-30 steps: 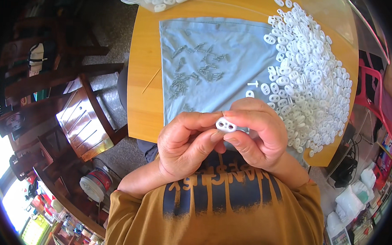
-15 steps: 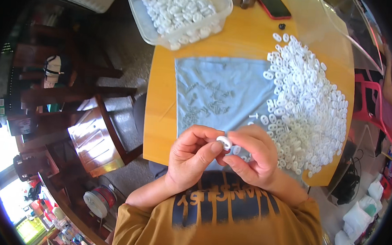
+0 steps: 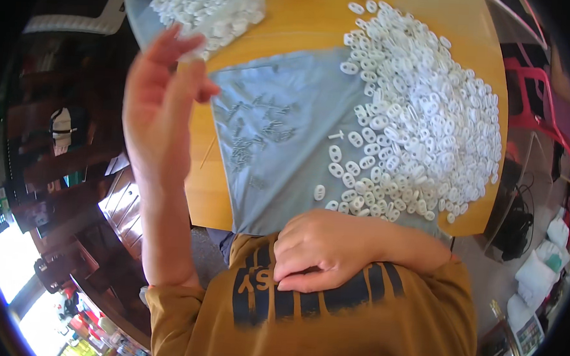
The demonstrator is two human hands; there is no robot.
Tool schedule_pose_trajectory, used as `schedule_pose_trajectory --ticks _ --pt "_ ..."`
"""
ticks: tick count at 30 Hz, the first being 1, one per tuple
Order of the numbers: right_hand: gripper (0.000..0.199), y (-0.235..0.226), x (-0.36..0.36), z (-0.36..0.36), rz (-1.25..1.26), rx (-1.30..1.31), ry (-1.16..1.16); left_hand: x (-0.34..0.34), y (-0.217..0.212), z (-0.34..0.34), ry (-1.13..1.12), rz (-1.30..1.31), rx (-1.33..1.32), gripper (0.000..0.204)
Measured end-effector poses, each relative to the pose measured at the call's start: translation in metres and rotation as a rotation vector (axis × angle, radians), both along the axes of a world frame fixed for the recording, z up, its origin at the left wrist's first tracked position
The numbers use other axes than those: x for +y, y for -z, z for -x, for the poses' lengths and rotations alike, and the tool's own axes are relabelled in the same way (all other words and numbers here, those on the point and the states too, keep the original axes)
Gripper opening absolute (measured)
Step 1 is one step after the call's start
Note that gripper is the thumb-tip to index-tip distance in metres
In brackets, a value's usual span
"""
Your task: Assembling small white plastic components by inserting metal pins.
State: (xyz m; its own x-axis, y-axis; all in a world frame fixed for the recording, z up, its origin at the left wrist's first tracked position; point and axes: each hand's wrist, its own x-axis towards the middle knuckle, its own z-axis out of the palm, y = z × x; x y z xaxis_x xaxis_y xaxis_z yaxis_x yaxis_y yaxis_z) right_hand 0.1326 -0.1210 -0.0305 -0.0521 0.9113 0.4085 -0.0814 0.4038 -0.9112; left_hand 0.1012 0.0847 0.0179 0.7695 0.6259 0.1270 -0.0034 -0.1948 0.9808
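Observation:
My left hand point(image 3: 167, 85) is raised at the near edge of a clear plastic box point(image 3: 139, 15), fingers apart and slightly blurred; I see nothing held in it. White oval plastic pieces point(image 3: 201, 3) fill the box. My right hand point(image 3: 333, 251) rests against my shirt front with its fingers curled in; whatever lies inside them, if anything, is hidden. Beyond it, a large pile of white oval pieces with two holes point(image 3: 430, 115) covers the table's right side. Small metal screws point(image 3: 262, 128) lie scattered on a grey-blue cloth point(image 3: 308, 95).
A small white T-shaped piece point(image 3: 336, 135) lies on the cloth beside the pile. The yellow wooden table point(image 3: 293, 30) carries everything. A red plastic chair point(image 3: 528, 81) stands to the right, with white bags point(image 3: 534, 275) below it. Dark wooden furniture point(image 3: 59, 185) is on the left.
My hands have parted from around a white oval piece. The left has moved up and left to the box; the right has drawn back to my shirt. The view has shifted.

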Motion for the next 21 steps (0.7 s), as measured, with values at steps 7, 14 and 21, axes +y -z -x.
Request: schedule_pose_trajectory --ticks 7,14,21 --pt "0.015 0.002 -0.005 0.003 0.082 -0.05 -0.177 -0.07 0.038 0.018 0.351 -0.346 0.277 0.017" --pt "0.019 0.002 -0.008 0.002 0.126 -0.084 -0.216 -0.081 0.045 0.015 0.493 -0.515 0.221 0.017" --pt "0.021 0.002 -0.01 0.003 0.126 -0.108 -0.21 -0.094 0.054 0.018 0.542 -0.494 0.236 0.02"
